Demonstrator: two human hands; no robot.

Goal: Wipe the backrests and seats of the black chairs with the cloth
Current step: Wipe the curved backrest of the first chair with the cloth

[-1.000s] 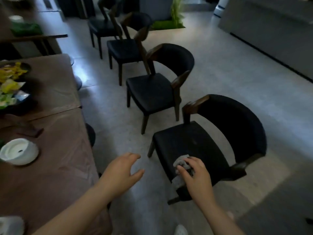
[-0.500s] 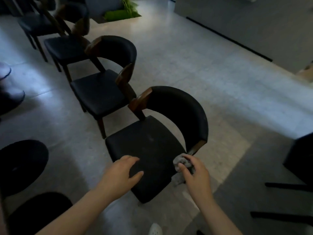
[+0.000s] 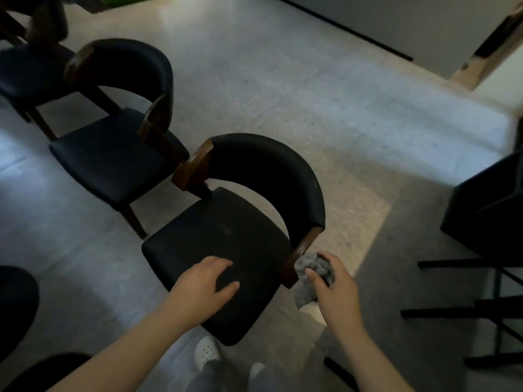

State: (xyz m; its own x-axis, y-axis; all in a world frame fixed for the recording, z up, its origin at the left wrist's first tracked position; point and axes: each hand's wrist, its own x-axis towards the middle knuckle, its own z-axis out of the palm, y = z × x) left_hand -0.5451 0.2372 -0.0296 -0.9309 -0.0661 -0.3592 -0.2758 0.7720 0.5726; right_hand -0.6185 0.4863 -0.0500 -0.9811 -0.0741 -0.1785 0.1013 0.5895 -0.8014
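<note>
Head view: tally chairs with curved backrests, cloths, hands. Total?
Chairs with curved backrests: 3 (nearest chair, second chair, third chair, cut off at the top left)
Cloth: 1
Hands: 2 (left hand, right hand)
Total: 6

Pale speckled floor (image 3: 283, 86), grey wall (image 3: 424, 21) with dark skirting (image 3: 353, 33), black stand (image 3: 489, 210) at right

Grey cloth (image 3: 310, 274) beside black chair (image 3: 226, 236)

Floor (image 3: 283, 94): pale speckled tile. Standing on it: nearest black chair (image 3: 220, 241); second black chair (image 3: 113, 154) just beside; third chair (image 3: 28, 72), cut off upper left; dark stand (image 3: 486, 210), right; white shoe (image 3: 208, 352).
</note>
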